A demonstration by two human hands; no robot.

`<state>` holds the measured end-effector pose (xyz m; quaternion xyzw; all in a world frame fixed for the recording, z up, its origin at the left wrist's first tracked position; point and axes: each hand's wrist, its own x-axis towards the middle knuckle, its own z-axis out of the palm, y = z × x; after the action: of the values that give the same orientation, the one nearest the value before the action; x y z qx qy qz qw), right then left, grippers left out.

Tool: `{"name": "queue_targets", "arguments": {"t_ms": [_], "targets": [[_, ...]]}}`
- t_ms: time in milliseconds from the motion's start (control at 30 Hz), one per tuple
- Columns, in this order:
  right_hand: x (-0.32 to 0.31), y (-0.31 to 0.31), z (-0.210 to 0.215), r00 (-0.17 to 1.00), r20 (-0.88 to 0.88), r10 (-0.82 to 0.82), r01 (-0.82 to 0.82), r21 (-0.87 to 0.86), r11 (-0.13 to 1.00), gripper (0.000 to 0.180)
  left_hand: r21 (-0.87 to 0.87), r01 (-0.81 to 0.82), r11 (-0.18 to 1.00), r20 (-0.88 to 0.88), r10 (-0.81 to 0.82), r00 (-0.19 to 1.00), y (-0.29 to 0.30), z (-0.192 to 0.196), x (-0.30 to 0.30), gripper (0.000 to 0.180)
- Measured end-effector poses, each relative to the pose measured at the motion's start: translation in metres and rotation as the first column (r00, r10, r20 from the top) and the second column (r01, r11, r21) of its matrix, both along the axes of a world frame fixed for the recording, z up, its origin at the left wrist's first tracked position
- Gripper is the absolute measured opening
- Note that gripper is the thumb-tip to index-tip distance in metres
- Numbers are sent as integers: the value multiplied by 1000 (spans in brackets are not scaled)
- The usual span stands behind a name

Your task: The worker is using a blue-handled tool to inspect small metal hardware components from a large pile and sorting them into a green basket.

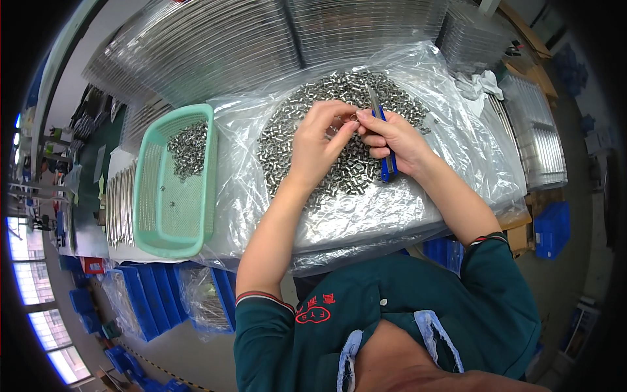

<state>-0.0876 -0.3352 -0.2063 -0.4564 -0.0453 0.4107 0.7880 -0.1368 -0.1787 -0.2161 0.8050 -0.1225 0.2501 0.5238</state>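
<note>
A wide heap of small shiny metal ring-like pieces [356,166] lies on clear plastic sheeting [238,170] in front of me. Over its middle my two hands meet at the fingertips. My left hand [315,140] is closed in a pinch on a small metal ring [354,117], whose far side touches the fingertips of my right hand [403,142]. That right hand also keeps a blue utility knife [386,163] gripped in its fingers, the blade pointing away from me. Fingers partly cover the ring, so its exact shape is hard to see.
To the left stands a green mesh basket [142,196] with a smaller batch of metal pieces [188,149]. Stacked clear plastic trays [215,46] line the back, and more trays [532,130] stand at the right. Blue bins [153,297] sit below the table's near edge.
</note>
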Motion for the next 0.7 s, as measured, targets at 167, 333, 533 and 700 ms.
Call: {"name": "queue_targets", "arguments": {"t_ms": [167, 333, 533, 700], "targets": [[-3, 4, 11, 999, 32, 1, 0, -34, 999, 34, -664, -110, 740, -39, 112, 993, 31, 12, 5, 24], [-3, 1, 12, 998, 59, 37, -37, -5, 999, 32, -925, -205, 319, -55, 424, 904, 79, 17, 4, 40], [1, 2, 3, 999, 23, -46, 46, -1, 999, 23, -576, -208, 791, -214, 100, 972, 54, 17, 4, 31], [2, 0, 2, 997, 43, -64, 64, 9, 998, 25, 429, -266, 863, -74, 327, 942, 38, -2, 6, 13]]}}
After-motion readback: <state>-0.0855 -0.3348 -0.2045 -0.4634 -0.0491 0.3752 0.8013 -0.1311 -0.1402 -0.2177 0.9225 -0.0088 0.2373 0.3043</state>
